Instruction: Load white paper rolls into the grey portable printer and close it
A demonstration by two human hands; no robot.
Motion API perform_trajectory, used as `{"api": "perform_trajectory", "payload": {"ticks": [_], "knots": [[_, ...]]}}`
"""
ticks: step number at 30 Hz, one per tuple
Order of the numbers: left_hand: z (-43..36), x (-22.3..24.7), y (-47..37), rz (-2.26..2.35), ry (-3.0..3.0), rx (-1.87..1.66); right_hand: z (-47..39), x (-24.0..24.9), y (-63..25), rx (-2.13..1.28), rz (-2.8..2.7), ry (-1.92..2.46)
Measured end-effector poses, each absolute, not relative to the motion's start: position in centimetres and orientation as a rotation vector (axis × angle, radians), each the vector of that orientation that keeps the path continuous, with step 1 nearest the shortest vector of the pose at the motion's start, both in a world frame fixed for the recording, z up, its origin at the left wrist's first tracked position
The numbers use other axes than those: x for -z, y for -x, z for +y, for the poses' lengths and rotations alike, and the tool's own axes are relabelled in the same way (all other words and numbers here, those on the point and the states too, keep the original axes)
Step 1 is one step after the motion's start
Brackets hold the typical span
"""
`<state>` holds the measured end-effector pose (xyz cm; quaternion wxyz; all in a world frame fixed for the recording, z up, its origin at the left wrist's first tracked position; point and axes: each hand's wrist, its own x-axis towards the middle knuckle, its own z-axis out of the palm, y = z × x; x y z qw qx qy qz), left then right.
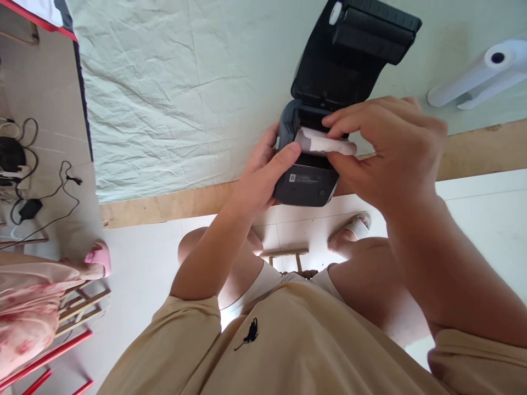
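Grasping, left hand: wrapped around the left side of a black printer, with the thumb at the left end of the curled paper.
Pinching, right hand: thumb and fingertips closed on the right part of that paper, the back of the hand facing up.
Printer: at the near edge of the table, just right of the middle, between the 2 hands. Whether it rests on the cloth or is held up, I cannot tell.
Lid: swung open toward the far side, with 1 black roller along its far end.
Curled paper: white and grey, lying across the open compartment, its right end reaching past the printer's side.
Label: on the near face of the printer; its print is too small to read.
White roll: on the pale green cloth at the right, well apart from the printer, a loose length of paper beside it.
Wooden edge: bare along the near side of the table.
Far left: black cables and 1 black adapter.
Near left: 1 pink slipper on another person's foot, beside a wooden frame.
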<state>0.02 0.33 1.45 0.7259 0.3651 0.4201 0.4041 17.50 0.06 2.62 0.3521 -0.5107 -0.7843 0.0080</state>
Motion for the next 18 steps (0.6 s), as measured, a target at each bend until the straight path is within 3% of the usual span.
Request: {"api": "perform_trajectory", "payload": {"ticks": [10,18], "knots": [[0.6,-1.2,0.1,0.896,-0.842,-0.897,-0.8,-0.8,-17.2,-0.057,-2.113,0.874],[0.7,-2.1,0.5,0.953,-0.907,-0.825,0.0,-1.1,-18.7,-0.203,-1.713,1.215]]}}
